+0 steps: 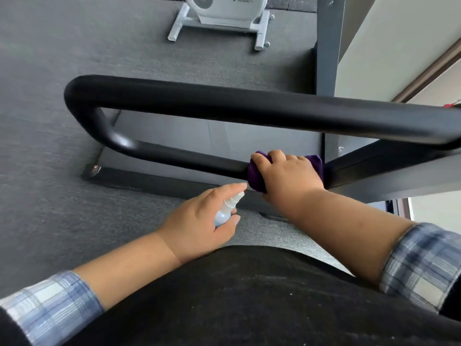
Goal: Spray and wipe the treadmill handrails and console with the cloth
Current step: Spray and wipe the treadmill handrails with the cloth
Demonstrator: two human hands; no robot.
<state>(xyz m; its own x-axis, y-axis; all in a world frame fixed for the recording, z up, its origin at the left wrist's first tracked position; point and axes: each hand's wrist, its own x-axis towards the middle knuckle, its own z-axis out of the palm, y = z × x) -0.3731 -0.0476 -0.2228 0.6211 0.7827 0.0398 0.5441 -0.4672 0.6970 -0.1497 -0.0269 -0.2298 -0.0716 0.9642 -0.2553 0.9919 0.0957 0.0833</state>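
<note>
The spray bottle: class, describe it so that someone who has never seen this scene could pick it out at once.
Start at the big black looped handrail across the middle of the view, then drop below its nearer bar. There the left hand holds the spray bottle, nozzle aimed at the purple cloth under the right hand. It is the only small pale blue-and-white item among dark surroundings.

Smooth, semi-gloss black handrail (pixel 224 101); soft purple cloth (pixel 255 174); translucent plastic spray bottle (pixel 225 211); matt, coarse grey floor mat (pixel 74 58) at ten o'clock.
</note>
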